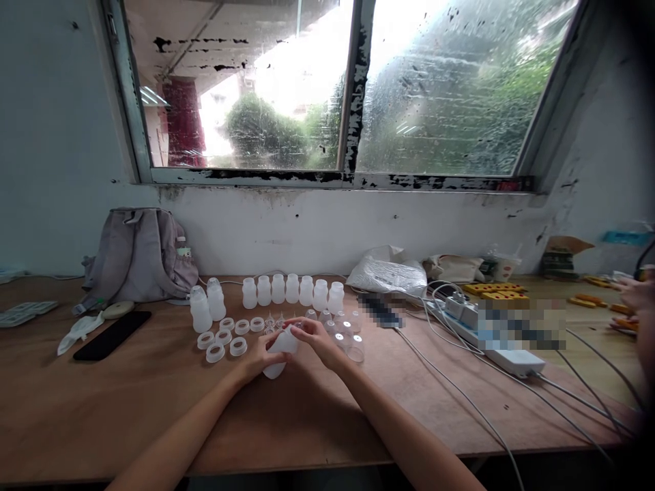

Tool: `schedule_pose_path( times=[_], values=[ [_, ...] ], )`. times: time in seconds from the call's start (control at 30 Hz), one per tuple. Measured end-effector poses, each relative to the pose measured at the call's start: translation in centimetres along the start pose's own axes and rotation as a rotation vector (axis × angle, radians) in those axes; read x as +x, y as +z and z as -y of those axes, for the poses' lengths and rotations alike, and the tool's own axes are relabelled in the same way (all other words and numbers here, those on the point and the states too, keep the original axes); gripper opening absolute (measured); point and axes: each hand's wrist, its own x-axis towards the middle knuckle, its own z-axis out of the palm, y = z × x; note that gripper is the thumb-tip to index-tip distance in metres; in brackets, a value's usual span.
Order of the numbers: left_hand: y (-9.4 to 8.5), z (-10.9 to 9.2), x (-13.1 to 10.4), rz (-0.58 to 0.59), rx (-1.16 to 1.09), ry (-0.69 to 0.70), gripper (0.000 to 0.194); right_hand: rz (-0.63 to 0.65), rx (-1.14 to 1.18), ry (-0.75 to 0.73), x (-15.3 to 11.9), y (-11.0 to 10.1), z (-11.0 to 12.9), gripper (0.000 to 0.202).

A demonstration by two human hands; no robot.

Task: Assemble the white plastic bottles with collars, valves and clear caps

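A frosted white baby bottle [277, 365] is held tilted between both hands above the table's near middle. My left hand [258, 359] wraps its lower side, and my right hand [316, 339] grips the top end; the fingers hide what sits there. Left of the hands lie several white screw rings [238, 346]. Clear dome caps [355, 349] stand in a group to the right. Behind the hands are a few clear teats [270, 319], partly covered. A row of open bottles [278, 289] stands at the back, with two capped bottles [201, 310] at its left.
Far left are a black phone [112, 335], a crumpled white tissue and a grey backpack [140, 256]. To the right, a white power strip [512, 358] trails cables across the table [434, 416]. A plastic bag [389, 273] lies against the wall. Another person's hand [639, 296] shows at far right.
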Motion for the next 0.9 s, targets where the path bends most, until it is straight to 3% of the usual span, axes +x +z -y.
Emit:
schedule_pose_path(
  times=[0.1,0.23,0.3,0.43,0.5,0.57,0.73,0.8,0.9],
  values=[
    [0.2,0.0,-0.1,-0.114,0.056,0.02,0.051,-0.109,-0.056,0.021,0.1,0.0,-0.2,0.03],
    [0.4,-0.3,-0.3,-0.052,-0.028,-0.044,0.038,0.036,0.115,0.035,0.1,-0.2,0.1,0.034],
    [0.6,-0.7,-0.4,-0.052,-0.026,-0.052,0.038,0.037,0.157,0.023,0.0,-0.2,0.2,0.034],
    [1.5,-1.9,-0.7,-0.286,0.14,0.047,0.051,-0.112,0.067,0.002,0.0,0.2,0.3,0.029],
    [1.8,-2.4,-0.7,-0.339,0.115,0.06,0.052,-0.114,0.08,-0.009,0.0,0.3,0.5,0.029],
    [1.8,-2.6,-0.7,-0.267,-0.08,-0.007,0.047,-0.048,0.174,-0.009,0.0,0.1,0.7,0.031],
    [1.5,-2.1,-0.8,0.054,-0.8,-0.31,0.031,0.086,0.367,0.06,0.0,-0.1,1.0,0.037],
    [1.5,-2.0,-0.8,0.089,-0.888,-0.344,0.031,0.062,0.364,0.07,0.0,0.0,0.8,0.036],
    [1.8,-2.5,-0.8,0.022,-0.801,-0.319,0.032,0.017,0.336,0.05,0.1,0.0,0.6,0.033]
  ],
)
